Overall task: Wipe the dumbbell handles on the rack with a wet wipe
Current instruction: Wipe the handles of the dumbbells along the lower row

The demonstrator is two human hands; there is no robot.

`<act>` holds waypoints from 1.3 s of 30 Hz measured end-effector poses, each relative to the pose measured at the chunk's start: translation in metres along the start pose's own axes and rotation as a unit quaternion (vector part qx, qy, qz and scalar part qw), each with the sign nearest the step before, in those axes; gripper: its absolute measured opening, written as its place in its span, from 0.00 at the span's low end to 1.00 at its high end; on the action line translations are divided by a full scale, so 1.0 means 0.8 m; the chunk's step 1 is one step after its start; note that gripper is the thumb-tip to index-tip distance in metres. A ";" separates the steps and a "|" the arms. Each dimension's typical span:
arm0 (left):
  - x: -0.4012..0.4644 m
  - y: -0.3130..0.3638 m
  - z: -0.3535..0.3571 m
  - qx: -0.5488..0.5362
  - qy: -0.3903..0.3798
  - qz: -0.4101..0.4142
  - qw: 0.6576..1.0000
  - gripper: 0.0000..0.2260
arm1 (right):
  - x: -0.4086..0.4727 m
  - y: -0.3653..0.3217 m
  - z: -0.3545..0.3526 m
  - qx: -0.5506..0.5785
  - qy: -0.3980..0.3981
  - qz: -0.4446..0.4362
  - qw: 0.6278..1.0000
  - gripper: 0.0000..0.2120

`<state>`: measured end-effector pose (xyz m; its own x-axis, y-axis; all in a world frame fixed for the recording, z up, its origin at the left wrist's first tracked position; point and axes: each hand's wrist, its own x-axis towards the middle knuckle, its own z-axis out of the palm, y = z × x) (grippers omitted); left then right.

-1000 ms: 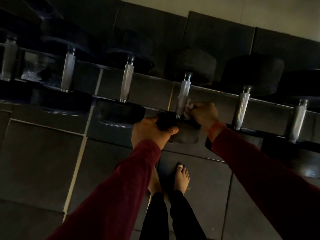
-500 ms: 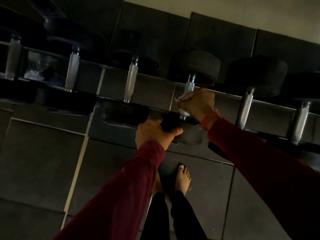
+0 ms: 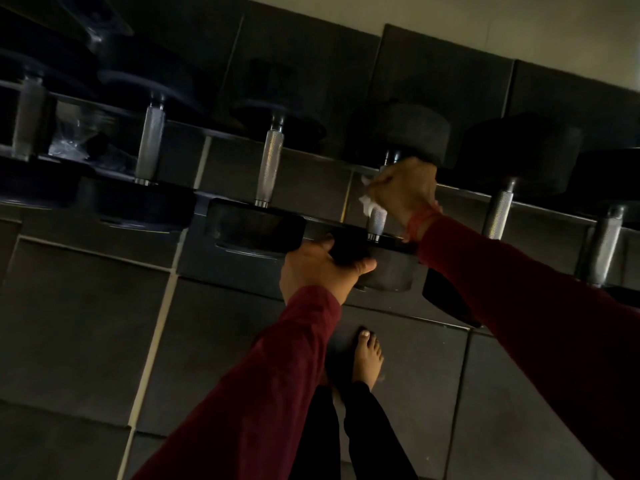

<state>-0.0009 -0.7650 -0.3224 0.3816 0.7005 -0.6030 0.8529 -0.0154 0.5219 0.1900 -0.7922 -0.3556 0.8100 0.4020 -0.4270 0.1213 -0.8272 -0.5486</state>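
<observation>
Head view, dim light: a rack (image 3: pixel 311 161) carries a row of dumbbells side by side, handles running front to back. The right hand (image 3: pixel 403 190) is wrapped around the upper part of one dumbbell handle (image 3: pixel 377 221), close under its rear weight (image 3: pixel 401 133), with a white wet wipe (image 3: pixel 367 202) bunched between fingers and metal; the wipe's edge shows at the hand's left side. Only the lower part of that handle is bare. The left hand (image 3: pixel 318 268) grips the near edge of the same dumbbell's front weight (image 3: pixel 384 268), thumb along its front face. Neighbouring handles (image 3: pixel 270 168) stand on either side with open gaps between them. Below the rack lies a tiled floor (image 3: pixel 86 323); one bare foot (image 3: pixel 367 358) stands just short of the rack's front edge.
</observation>
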 end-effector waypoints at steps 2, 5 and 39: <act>0.001 0.000 0.000 -0.001 -0.001 -0.002 1.000 0.34 | -0.006 -0.006 -0.006 0.022 0.035 -0.012 0.999 0.05; 0.002 -0.001 0.000 -0.002 -0.006 -0.005 1.000 0.34 | -0.018 0.006 0.000 -0.021 -0.034 -0.004 0.999 0.08; -0.109 0.115 0.189 0.027 -0.051 -0.018 0.998 0.28 | -0.026 0.208 -0.169 -0.186 -0.146 -0.089 0.968 0.08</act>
<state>0.0982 -0.9354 -0.3135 0.3826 0.6257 -0.6798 0.8833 -0.0320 0.4677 0.2708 -0.9911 -0.3408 0.5672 0.5998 -0.5643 0.4854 -0.7970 -0.3593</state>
